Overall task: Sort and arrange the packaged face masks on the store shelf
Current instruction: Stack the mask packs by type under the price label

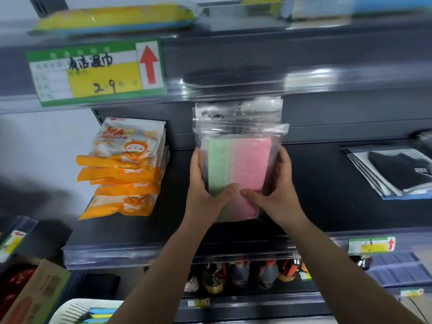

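A stack of clear bags with green and pink face masks (238, 160) stands in the middle of the dark shelf (327, 206). My left hand (205, 183) grips its left side and my right hand (275, 190) grips its right side, thumbs across the front. On the shelf's left lies a tilted pile of orange and white mask packs (126, 169). Black masks in clear packs (395, 171) lie at the shelf's right end.
A green and yellow price tag (93, 71) with a red arrow hangs on the upper shelf edge. Yellow packs (117, 17) lie above. Bottles (245, 274) stand on the lower shelf. A cardboard box (30, 293) and a white basket (86, 312) sit at the bottom left.
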### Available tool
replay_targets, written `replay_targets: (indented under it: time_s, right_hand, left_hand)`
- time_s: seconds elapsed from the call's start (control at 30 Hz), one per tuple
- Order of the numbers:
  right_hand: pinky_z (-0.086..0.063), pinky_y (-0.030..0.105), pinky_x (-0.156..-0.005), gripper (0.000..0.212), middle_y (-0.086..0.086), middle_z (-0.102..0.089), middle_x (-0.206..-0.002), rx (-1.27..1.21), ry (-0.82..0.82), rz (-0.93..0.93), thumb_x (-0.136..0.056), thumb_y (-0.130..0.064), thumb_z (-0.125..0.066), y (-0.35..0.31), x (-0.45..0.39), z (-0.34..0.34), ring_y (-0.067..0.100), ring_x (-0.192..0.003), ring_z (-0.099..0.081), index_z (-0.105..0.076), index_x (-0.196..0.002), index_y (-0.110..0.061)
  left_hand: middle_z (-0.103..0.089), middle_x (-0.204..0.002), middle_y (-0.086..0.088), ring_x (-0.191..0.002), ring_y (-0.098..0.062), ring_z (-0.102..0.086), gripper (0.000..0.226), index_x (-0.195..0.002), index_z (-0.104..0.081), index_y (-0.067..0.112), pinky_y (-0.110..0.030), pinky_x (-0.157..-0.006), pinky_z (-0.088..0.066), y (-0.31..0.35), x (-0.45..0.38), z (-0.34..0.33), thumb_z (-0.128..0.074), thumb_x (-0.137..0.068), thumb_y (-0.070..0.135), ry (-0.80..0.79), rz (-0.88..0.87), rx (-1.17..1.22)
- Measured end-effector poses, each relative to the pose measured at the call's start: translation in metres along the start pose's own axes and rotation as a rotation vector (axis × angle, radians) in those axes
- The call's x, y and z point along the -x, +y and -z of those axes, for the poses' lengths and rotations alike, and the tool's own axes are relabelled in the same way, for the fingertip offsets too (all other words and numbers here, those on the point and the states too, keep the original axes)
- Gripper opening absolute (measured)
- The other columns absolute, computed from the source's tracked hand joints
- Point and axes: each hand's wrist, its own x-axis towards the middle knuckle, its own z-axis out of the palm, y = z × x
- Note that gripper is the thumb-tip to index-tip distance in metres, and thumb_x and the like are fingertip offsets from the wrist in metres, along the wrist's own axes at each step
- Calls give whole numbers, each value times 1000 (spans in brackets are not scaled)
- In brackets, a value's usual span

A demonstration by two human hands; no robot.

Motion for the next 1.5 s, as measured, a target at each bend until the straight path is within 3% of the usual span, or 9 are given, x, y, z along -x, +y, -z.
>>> replay_targets:
  time_s: [0.23,0.37,0.5,0.63,0.9,1.07,1.23,1.37,1.5]
  right_hand:
    - [-41,35,-108,107,-23,-44,-131,17,36,41,-65,3,-80,-3,5,-9,-4,-127,-41,-18,-145,-31]
    - [-39,27,-106,111,-30,-38,-133,30,59,71,-65,1,-81,-6,-1,-5,-3,-131,-36,-13,-146,-34]
    - [-37,28,-109,116,-28,-38,-133,47,36,38,-62,1,-83,-2,2,-4,-5,-131,-36,-11,-146,-35]
    - [-40,22,-103,102,-23,-46,-125,93,59,15,-63,-1,-82,1,6,-7,-6,-120,-44,-24,-140,-31]
    - [-45,9,-89,95,-18,-46,-124,46,77,43,-62,0,-83,-6,0,-7,-14,-114,-44,-28,-135,-27]
    - [-47,26,-98,100,-9,-47,-133,48,57,20,-58,-14,-87,-6,4,-6,2,-122,-46,-26,-137,-31]
    - [-44,11,-93,95,-16,-46,-131,38,81,50,-65,-7,-83,-9,1,-9,-8,-120,-44,-26,-136,-33]
    - [-43,33,-105,101,-7,-43,-139,28,100,74,-65,-10,-84,-5,2,-7,4,-130,-41,-22,-143,-26]
    - [-40,32,-107,94,-15,-42,-137,51,101,55,-67,-12,-82,3,8,-6,3,-132,-37,-23,-135,-41]
  left_hand:
    - [-47,-116,42,-116,13,-45,87,-130,-26,45,-7,-86,-42,-1,11,-5,-78,-69,11,92,-88,2]
    - [-47,-122,27,-114,14,-45,92,-131,-26,44,-9,-88,-43,8,1,-3,-81,-69,4,90,-107,-47]
    - [-51,-120,22,-111,11,-48,90,-138,-29,32,-19,-89,-49,6,3,1,-80,-66,20,66,-50,-71]
    - [-48,-117,28,-109,19,-44,82,-125,-30,46,-8,-86,-44,5,14,-3,-80,-71,9,104,-55,-90]
    - [-51,-110,19,-102,13,-50,76,-124,-34,29,-8,-78,-45,12,10,-7,-79,-69,0,133,-83,-47]
    - [-52,-102,13,-92,13,-53,68,-108,-39,33,-7,-71,-46,15,11,-8,-78,-68,-5,108,-79,-35]
    - [-54,-100,16,-92,13,-54,64,-110,-41,31,-7,-71,-45,18,10,-12,-77,-70,-4,145,-93,-23]
    - [-56,-101,20,-96,10,-54,66,-119,-44,25,-8,-73,-46,16,8,-12,-79,-69,1,151,-86,-30]
    - [-52,-120,24,-113,10,-49,77,-122,-32,52,-13,-86,-46,4,17,-13,-79,-71,19,137,-4,-42]
